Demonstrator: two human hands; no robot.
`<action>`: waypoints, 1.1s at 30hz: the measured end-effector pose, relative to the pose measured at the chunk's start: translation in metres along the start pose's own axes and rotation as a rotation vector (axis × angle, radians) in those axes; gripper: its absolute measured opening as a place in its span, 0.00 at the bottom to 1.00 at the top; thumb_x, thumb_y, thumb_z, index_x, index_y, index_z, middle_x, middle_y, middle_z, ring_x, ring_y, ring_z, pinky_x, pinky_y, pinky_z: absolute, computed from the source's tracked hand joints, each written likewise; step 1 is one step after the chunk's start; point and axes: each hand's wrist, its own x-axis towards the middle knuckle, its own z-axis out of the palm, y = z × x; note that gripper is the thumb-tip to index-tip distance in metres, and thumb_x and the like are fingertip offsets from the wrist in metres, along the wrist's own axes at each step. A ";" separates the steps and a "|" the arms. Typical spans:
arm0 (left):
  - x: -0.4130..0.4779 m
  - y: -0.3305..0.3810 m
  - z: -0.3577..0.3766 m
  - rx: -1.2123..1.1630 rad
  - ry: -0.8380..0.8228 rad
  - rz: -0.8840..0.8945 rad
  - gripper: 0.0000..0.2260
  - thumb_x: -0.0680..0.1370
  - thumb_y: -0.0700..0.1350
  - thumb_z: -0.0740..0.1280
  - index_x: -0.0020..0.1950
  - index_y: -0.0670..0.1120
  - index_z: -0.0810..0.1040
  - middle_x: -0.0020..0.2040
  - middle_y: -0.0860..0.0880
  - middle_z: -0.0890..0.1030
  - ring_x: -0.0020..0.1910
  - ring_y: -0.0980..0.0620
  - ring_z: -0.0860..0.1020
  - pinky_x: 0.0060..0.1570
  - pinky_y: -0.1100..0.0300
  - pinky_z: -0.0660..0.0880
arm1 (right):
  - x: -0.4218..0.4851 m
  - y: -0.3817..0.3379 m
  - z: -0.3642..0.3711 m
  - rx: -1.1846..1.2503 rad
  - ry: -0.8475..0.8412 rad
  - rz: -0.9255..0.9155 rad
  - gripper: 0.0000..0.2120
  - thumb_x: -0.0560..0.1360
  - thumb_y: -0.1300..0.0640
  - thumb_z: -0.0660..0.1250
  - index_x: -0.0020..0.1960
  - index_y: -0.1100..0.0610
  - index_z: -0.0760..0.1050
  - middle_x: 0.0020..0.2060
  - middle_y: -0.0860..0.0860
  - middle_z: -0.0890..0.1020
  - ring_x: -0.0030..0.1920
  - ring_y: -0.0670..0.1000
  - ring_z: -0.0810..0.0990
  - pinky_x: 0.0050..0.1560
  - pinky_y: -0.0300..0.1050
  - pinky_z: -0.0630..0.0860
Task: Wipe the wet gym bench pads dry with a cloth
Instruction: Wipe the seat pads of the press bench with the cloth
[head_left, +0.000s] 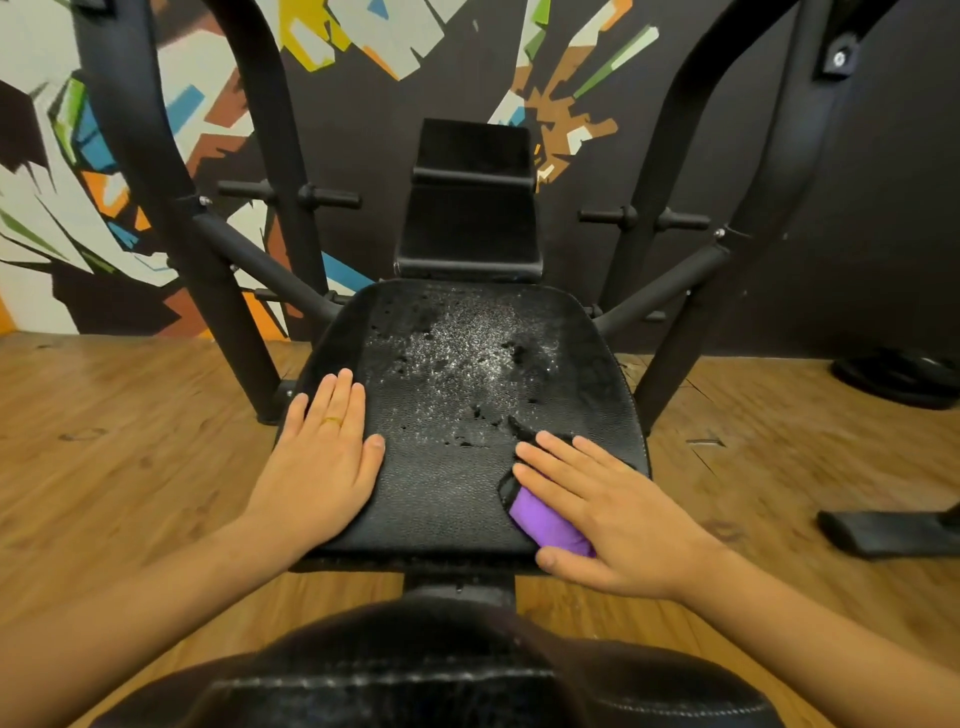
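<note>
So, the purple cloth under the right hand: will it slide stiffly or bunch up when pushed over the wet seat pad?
Probably floppy: the purple cloth lies folded and soft-edged under the flat right hand, so it may bunch without steady pressure. It likely glides easily, since the seat pad looks like vinyl and droplets cover its middle.

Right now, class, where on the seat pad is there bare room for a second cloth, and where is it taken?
Bare: on the seat pad, the front-middle strip between left hand and right hand; its far half toward the back pad, though droplets cover it. Taken: the left edge, and the right front corner with the purple cloth.
</note>
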 end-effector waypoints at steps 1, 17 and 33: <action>0.000 0.000 0.000 0.003 0.002 0.004 0.33 0.82 0.57 0.43 0.80 0.38 0.60 0.81 0.39 0.59 0.80 0.43 0.57 0.78 0.44 0.54 | -0.004 -0.002 0.001 -0.007 0.014 0.031 0.34 0.82 0.35 0.53 0.82 0.54 0.58 0.81 0.50 0.56 0.82 0.50 0.48 0.80 0.53 0.50; -0.001 -0.002 0.004 0.003 0.035 0.013 0.31 0.83 0.56 0.44 0.80 0.37 0.60 0.80 0.39 0.60 0.80 0.43 0.58 0.78 0.44 0.54 | -0.001 -0.003 0.004 -0.075 0.090 0.477 0.26 0.85 0.46 0.48 0.81 0.49 0.58 0.81 0.51 0.58 0.82 0.56 0.51 0.77 0.62 0.58; -0.001 -0.001 0.001 -0.023 0.020 -0.002 0.34 0.82 0.59 0.40 0.81 0.39 0.57 0.81 0.41 0.57 0.81 0.45 0.55 0.78 0.48 0.50 | 0.046 0.039 -0.012 0.020 -0.040 0.538 0.38 0.77 0.43 0.34 0.82 0.57 0.54 0.81 0.52 0.58 0.81 0.56 0.50 0.79 0.57 0.49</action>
